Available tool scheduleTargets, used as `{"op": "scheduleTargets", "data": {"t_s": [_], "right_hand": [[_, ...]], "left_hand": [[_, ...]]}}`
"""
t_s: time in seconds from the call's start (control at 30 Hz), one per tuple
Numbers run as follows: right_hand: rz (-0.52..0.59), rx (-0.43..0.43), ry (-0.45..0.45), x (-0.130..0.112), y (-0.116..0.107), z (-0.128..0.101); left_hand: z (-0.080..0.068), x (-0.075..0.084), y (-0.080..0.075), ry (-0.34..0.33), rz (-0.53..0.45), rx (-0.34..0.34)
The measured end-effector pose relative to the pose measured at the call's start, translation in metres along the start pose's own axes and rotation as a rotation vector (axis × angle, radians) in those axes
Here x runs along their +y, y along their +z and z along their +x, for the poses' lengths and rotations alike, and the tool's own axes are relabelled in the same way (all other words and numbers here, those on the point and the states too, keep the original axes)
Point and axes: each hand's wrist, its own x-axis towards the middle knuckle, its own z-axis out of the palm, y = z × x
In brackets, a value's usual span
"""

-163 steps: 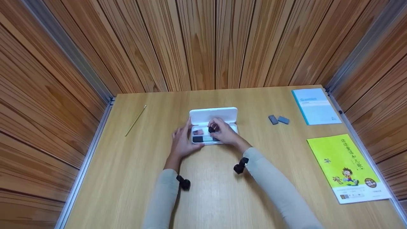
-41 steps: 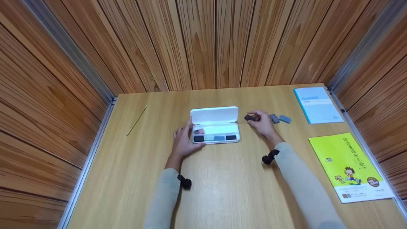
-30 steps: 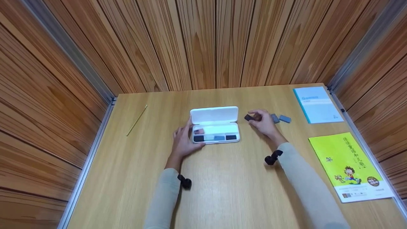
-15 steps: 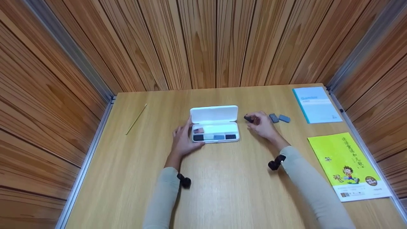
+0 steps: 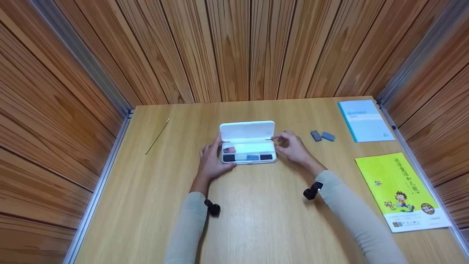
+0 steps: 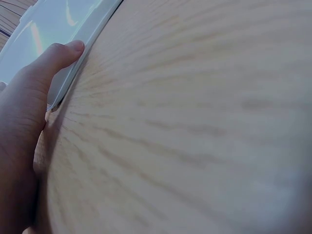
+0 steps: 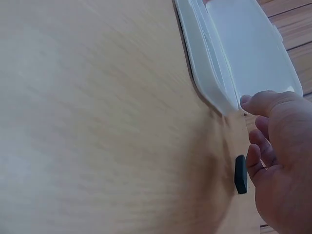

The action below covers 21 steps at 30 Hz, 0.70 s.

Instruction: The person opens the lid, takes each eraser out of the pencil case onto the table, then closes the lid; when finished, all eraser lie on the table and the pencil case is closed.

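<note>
So I've got the white case [image 5: 253, 147] mid-worktop [image 5: 242, 220], well in from the left and right edges, with a strip of room behind it and a wide stretch in front. Rounded corners, lid [image 5: 247, 130] tipped up and back, a pinkish piece [image 5: 229, 150] in the back left, then a black block [image 5: 229, 157], a blue block [image 5: 253, 157] and a second black block [image 5: 266, 157] along the front.

Left hand [image 5: 211, 161] has its grip round the left end, thumb over the front edge. Right hand [image 5: 293, 148] is at the right end, fingers curled; can't tell if that grip holds anything. Right wrist cam gives me a dark block [image 7: 240, 175] just beside those fingers, touching or not I can't say.

Further right: two grey-blue blocks [image 5: 316, 136], then a blue booklet [image 5: 365, 121] and lime book [image 5: 401, 192] by the right edge. Thin gold stick [image 5: 157, 136] well off left.
</note>
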Motion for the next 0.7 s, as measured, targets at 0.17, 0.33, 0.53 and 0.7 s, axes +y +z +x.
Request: {"op": "scheduleTargets", "data": {"t_s": [0.17, 0.33, 0.53, 0.7], "right_hand": [[0.012, -0.026, -0.031, -0.009, 0.014, 0.001], [0.022, -0.057, -0.058, -0.017, 0.026, 0.003], [0.047, -0.084, -0.079, -0.029, 0.039, 0.008], [0.071, -0.114, -0.057, -0.037, 0.048, 0.013]], "left_hand": [[-0.001, -0.001, 0.0, 0.006, 0.02, 0.006], [-0.002, -0.003, 0.0, 0.013, 0.019, 0.009], [-0.001, -0.002, 0.001, 0.008, 0.007, 0.008], [0.001, -0.001, 0.001, 0.007, 0.003, 0.006]]}}
